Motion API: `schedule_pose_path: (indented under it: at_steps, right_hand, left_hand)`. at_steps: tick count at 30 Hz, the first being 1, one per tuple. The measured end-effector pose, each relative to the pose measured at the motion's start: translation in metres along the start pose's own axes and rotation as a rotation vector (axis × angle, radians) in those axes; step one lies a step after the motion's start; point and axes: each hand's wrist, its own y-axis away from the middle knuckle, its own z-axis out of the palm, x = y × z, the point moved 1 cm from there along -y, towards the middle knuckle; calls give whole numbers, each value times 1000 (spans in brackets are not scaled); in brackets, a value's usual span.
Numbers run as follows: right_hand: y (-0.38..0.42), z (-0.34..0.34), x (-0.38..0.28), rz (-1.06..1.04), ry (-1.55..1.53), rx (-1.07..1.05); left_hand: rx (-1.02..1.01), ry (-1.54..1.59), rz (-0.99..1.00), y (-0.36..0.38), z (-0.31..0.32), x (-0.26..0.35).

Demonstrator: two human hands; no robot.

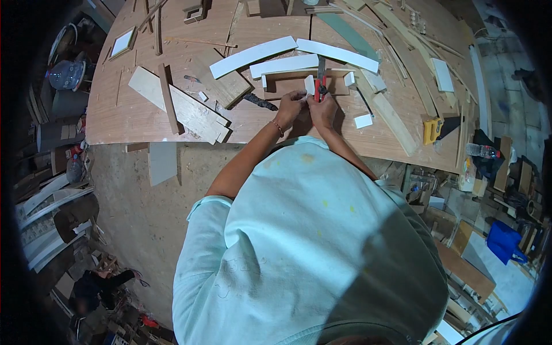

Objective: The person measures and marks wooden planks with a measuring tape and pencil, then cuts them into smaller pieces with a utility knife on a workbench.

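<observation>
My right hand [323,110] is closed around a red-handled tool with dark metal parts [317,91], whose exact kind I cannot make out. Beside it, my left hand [292,107] has its fingers pinched together near a small white block [309,85]; whatever sits between those fingertips is too small to name. Just ahead of both hands lies a shallow wooden frame piece [287,83] with white ends. Beyond it rest white curved strips [253,56], [339,54] and a shorter white strip [284,65]. A dark, wrapped-looking object [260,102] lies left of my left hand.
Wooden boards [172,102] cover the workbench's left side. On the right are long wood strips [394,123], a yellow-handled saw [433,131] and a small white block [363,121]. Another person [100,290] is at lower left, among piled materials.
</observation>
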Motion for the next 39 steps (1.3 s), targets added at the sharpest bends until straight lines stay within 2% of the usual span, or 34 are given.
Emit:
schedule_pose_path:
  at_steps: [29,35,39]
  right_hand:
    - [-2,3,2,-96,-13,41]
    - [-8,9,14,-43,-61,-5]
    - [-12,-6,-3,-147,-15,48]
  left_hand:
    - [-45,2,12,-6,1,-7]
    - [-47,32,-10,3,3,5]
    - [15,-97,41,3,9,11]
